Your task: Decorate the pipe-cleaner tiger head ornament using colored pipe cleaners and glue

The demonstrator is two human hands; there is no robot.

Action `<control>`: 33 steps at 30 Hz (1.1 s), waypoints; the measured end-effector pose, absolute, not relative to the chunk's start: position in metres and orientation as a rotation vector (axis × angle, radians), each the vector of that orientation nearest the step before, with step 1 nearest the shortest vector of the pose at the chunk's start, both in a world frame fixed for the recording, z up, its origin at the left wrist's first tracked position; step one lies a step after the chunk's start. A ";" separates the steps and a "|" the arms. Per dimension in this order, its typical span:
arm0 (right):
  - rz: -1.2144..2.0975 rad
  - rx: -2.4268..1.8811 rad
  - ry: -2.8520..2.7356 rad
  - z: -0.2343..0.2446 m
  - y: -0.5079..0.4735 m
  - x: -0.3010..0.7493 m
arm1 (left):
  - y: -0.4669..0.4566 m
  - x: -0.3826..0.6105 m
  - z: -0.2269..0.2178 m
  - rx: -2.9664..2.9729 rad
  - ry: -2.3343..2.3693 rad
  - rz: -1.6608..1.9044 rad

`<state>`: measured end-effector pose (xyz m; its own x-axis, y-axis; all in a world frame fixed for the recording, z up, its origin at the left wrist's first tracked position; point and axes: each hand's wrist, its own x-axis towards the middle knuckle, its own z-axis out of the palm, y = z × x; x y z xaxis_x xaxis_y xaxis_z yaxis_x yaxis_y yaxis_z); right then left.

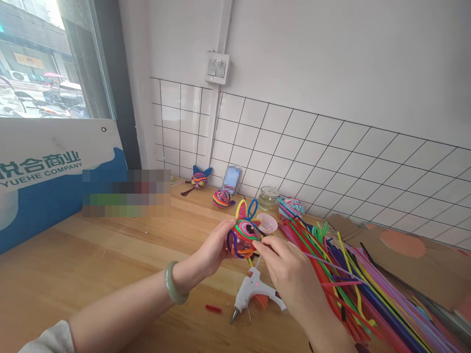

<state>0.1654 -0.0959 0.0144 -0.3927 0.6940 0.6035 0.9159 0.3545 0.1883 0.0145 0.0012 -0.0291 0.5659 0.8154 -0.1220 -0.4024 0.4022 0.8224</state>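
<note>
Over tabletop [147,267], left hand [212,251] cupping ornament [242,234], right hand [289,264] pinching it

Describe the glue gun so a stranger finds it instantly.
On the wooden table, find the left hand holding a colourful eyed ornament. The glue gun lies just below that in view, left of the loose pipe cleaners, set apart by its white, pistol-shaped body.

Daylight from the window [33,54] at upper left glares over the washed-out street [40,98] and lays a soft sheen on the desk [110,264], while the wall [331,59] looks greyer rightward, wide-angle stretch skews the edges, and pixelation masks the phone [232,177].
</note>
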 end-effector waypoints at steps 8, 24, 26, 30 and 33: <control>-0.702 -1.414 -2.191 0.015 -0.099 0.165 | 0.000 0.014 -0.028 0.833 0.515 0.851; -0.728 -1.372 -2.185 0.018 -0.100 0.166 | -0.001 0.012 -0.023 0.857 0.403 0.888; -0.725 -1.375 -2.186 0.018 -0.099 0.166 | -0.001 0.013 -0.023 0.863 0.402 0.889; -0.724 -1.377 -2.179 0.017 -0.098 0.166 | 0.000 0.013 -0.025 0.879 0.425 0.892; -0.725 -1.372 -2.180 0.016 -0.098 0.166 | 0.001 0.013 -0.026 0.876 0.442 0.896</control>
<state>0.1661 -0.0975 0.0163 -0.3958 0.6693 0.6288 0.9125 0.3635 0.1875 0.0134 0.0009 -0.0263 0.5705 0.8211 0.0150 -0.4877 0.3240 0.8106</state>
